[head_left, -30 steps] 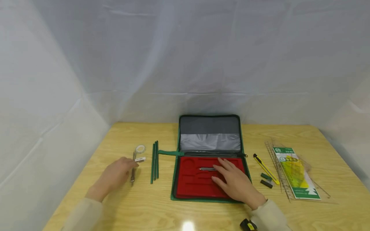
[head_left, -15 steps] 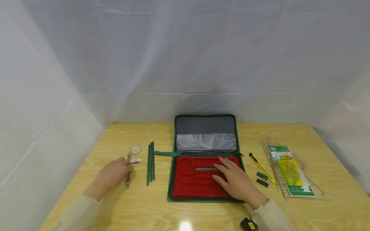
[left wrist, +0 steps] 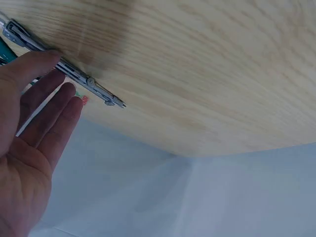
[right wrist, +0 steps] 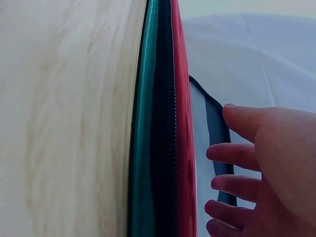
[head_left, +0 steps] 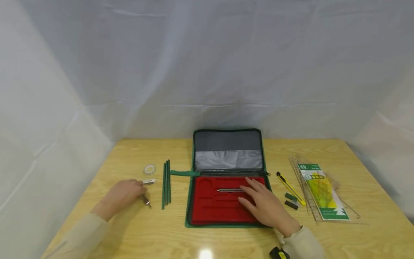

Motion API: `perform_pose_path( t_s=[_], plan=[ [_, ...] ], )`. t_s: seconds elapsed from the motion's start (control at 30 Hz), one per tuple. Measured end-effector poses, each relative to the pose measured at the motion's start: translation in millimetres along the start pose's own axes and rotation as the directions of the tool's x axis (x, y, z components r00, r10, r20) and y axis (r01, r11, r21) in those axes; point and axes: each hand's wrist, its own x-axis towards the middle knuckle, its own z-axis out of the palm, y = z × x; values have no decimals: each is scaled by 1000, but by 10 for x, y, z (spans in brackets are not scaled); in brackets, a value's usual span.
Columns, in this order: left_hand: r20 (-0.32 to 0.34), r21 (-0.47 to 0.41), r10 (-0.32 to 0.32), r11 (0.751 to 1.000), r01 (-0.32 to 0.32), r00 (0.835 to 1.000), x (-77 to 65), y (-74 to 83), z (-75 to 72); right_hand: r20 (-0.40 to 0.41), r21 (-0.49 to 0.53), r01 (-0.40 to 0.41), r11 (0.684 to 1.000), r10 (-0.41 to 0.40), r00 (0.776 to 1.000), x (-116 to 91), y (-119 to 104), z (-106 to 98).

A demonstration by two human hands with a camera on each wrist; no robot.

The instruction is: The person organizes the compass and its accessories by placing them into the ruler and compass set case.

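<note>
My left hand (head_left: 121, 196) pinches a metal drawing compass (left wrist: 74, 74) between thumb and fingertips, low over the table at the left. In the head view only the compass's lower end shows, tilted to the right; the rest is behind the hand. Just beyond the fingers lie a white eraser (head_left: 149, 181) and a white ring-shaped roll (head_left: 149, 169). My right hand (head_left: 265, 203) is spread over the red tray (head_left: 223, 216) of an unzipped green case. Its fingertips are by a slim metal pen-like tool (head_left: 228, 190) in the tray. Whether they touch it, I cannot tell.
Several green pencils (head_left: 166, 183) lie left of the case. To its right are a yellow cutter (head_left: 292, 189), two small dark blocks (head_left: 291, 205) and clear rulers with a green-and-white packet (head_left: 323, 194). A black-and-yellow object (head_left: 279, 253) sits near my right sleeve.
My left hand has turned the compass: it lay nearly in line with the pencils, and its lower end has swung to the right. The right hand stays over the tray. The head view has shifted slightly.
</note>
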Motion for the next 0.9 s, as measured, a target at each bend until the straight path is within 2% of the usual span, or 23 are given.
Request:
perform_pose_path(
  t_s=[0.13, 0.5, 0.67, 0.9],
  plan=[
    [13, -55, -63, 996, 64, 998, -38, -22, 10, 2, 4, -1, 1000, 1, 1000, 1, 10, -3],
    [30, -78, -99, 992, 101, 995, -46, -41, 23, 9, 4, -15, 1000, 15, 1000, 7, 34, 11],
    [46, -78, -101, 991, 104, 994, -54, -45, 36, 11, -5, -15, 1000, 15, 1000, 8, 10, 16],
    [22, -81, -77, 994, 79, 997, -58, -55, 81, 5, 10, 62, 998, -62, 998, 91, -123, 18]
  ],
)
